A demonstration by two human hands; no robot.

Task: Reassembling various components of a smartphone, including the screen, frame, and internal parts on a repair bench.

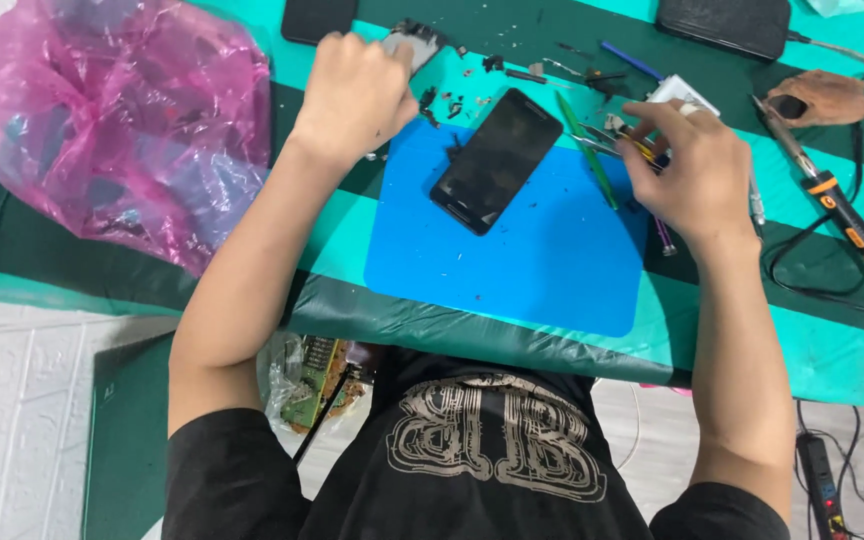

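A black smartphone [495, 160] lies screen-up on the blue mat [512, 260], its long axis running diagonally — one end toward the near left, the other toward the far right. Neither hand touches it. The left hand [355, 92] rests at the far edge of the mat, its grip curled over a small dark part [414, 42]; small loose bits [452, 100] lie scattered just beside it. The right hand [687, 165] hovers at the mat's right edge, fingers pinching thin tools [612, 135] — how many I cannot tell. A green stick tool [586, 150] lies between phone and right hand. A soldering iron [824, 185] lies on the green worktop [812, 350], a pink plastic bag [122, 120] at the left.
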